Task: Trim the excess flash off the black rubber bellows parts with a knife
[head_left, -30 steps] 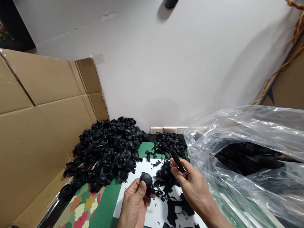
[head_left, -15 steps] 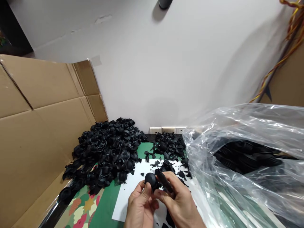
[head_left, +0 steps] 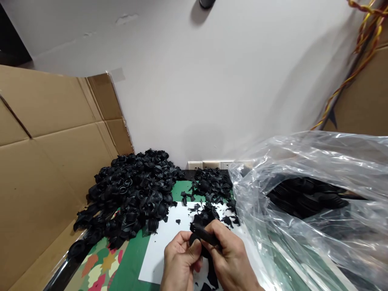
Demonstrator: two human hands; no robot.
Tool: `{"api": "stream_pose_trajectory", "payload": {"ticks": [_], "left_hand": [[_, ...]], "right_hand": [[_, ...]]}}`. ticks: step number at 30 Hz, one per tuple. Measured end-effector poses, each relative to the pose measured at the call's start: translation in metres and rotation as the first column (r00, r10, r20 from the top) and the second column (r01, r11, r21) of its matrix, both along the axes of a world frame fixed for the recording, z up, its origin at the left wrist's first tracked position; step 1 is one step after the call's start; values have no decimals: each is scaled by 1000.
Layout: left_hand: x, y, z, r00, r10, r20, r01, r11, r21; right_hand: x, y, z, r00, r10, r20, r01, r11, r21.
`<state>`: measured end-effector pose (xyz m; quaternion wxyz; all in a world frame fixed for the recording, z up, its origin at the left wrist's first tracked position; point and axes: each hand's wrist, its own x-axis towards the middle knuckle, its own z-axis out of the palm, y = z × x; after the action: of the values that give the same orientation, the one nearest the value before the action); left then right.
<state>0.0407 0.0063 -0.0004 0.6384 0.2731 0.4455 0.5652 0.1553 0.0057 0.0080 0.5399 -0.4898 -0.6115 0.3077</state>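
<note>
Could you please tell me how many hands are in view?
2: the left hand, gripping a rounded black part, and the right hand beside it, holding a dark tool, both over the white sheet.

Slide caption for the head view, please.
Left hand holding a rounded black part, right hand a dark elongated object close to it, above white paper strewn with black scraps.

The bag [head_left: 303, 155] is glossy plastic, the panel [head_left: 60, 161] matt cardboard, the held piece [head_left: 193, 238] dull and rubbery-looking.

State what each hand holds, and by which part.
Left hand: a black round piece, by its side. Right hand: a slim dark tool, by its near end.
</note>
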Motion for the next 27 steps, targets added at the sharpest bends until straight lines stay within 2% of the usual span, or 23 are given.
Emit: {"api": "stream_pose_trajectory", "payload": {"ticks": [2, 5, 8, 12, 15, 18, 22, 27], "left_hand": [[1, -2, 1, 995, 16, -95, -12, 999, 45], [1, -3, 10, 963, 106, -248, -67, 985, 159], [-2, 0, 24, 945, 147, -291, -90, 975, 202], [-3, -1, 29, 958, 129, -254, -97, 986, 136], [-4, -14, 17, 963, 122, -240, -97, 989, 110], [-11, -23, 3, 990, 10, -143, -7, 1000, 23], [-24, -15, -2, 997, 70, 45, -68, 997, -34], [-25, -9, -1, 991, 45, 125, -40, 998, -39]], "right_hand": [[-1, 1, 2, 999, -43, 34, 43, 999, -18], [-4, 6, 9, 993, -91, 72, 95, 994, -49], [-13, 11, 16, 990, -116, 77, 120, 991, -54], [-24, 25, 22, 987, -148, 63, 152, 986, -66], [-11, 48, 27, 972, -232, 35, 234, 965, -115], [14, 67, 31, 950, -313, 16, 311, 936, -165], [33, 62, 26, 981, -191, 44, 196, 961, -194], [30, 39, 15, 997, -72, 40, 80, 964, -255]]}}
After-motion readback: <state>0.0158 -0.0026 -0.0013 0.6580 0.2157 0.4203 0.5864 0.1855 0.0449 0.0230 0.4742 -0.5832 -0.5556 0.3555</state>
